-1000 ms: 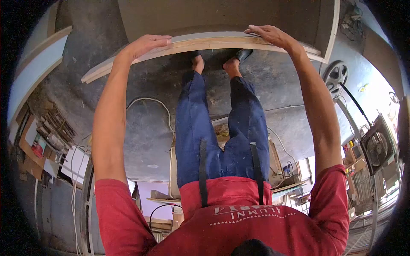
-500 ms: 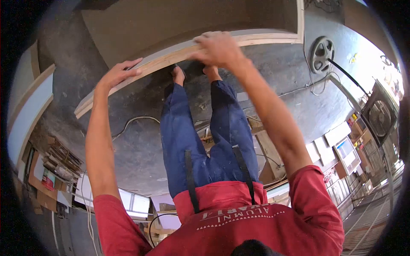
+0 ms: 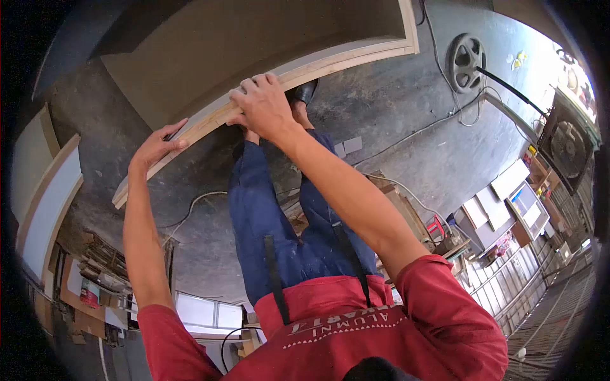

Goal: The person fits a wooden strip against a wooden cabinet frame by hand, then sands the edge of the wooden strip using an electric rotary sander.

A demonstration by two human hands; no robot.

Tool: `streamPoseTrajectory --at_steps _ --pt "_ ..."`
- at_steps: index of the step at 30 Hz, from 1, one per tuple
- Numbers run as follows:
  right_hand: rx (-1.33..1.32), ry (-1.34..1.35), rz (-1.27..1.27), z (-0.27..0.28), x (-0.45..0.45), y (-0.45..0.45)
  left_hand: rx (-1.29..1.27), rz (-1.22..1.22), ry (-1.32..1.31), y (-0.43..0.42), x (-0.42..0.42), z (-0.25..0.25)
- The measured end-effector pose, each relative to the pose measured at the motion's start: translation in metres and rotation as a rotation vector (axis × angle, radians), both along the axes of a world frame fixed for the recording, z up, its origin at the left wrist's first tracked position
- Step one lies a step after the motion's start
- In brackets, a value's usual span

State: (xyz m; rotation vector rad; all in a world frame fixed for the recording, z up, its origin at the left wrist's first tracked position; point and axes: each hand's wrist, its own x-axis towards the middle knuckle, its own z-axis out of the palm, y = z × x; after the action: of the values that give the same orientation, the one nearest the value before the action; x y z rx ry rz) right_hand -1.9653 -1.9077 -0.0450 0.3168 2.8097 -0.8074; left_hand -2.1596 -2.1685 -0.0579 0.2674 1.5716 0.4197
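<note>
A large brown panel with a pale wooden frame (image 3: 337,63) is in front of my legs, its near edge strip running from lower left to upper right. My left hand (image 3: 155,149) grips this strip near its left end, thumb on the near side and fingers over the top. Closer to the middle, my right hand (image 3: 264,109) is closed on the same strip, fingers curled over its upper edge and thumb below. The undersides of both grips are partly hidden.
A spoked round fan base (image 3: 467,63) stands on the grey floor at right, with a fan (image 3: 567,143) beyond it. Cables (image 3: 406,136) cross the floor. Another framed panel (image 3: 51,197) leans at left; wood scraps (image 3: 101,260) lie below it.
My right hand has slid left along the frame, nearer to my left hand, and now wraps over the edge. The framed panel appears shifted left in view.
</note>
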Motion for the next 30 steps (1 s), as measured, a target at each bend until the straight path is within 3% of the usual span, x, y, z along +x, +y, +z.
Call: streamPoseTrajectory --at_steps 9,13,20,23,25,27,30 --pt "-0.035 0.023 -0.056 0.0 0.002 -0.002 0.032 0.056 -0.022 -0.007 0.0 -0.008" --pt "-0.046 0.025 -0.071 -0.002 0.003 -0.002 -0.073 0.192 -0.197 0.007 -0.001 -0.002" --pt "-0.076 0.068 -0.093 -0.004 0.004 -0.001 0.082 0.059 -0.096 0.059 0.02 -0.009" --pt "-0.111 0.094 -0.065 -0.004 0.003 0.001 -0.024 0.022 -0.074 0.111 0.04 0.005" --pt "-0.109 0.151 -0.084 -0.007 0.007 0.005 0.039 0.015 -0.066 0.103 0.041 -0.007" --pt "-0.085 0.151 0.031 -0.022 0.007 0.018 0.244 -0.016 0.035 0.089 0.047 -0.027" --pt "-0.064 -0.043 0.223 -0.012 -0.001 0.068 0.268 -0.034 0.013 0.099 0.044 -0.02"
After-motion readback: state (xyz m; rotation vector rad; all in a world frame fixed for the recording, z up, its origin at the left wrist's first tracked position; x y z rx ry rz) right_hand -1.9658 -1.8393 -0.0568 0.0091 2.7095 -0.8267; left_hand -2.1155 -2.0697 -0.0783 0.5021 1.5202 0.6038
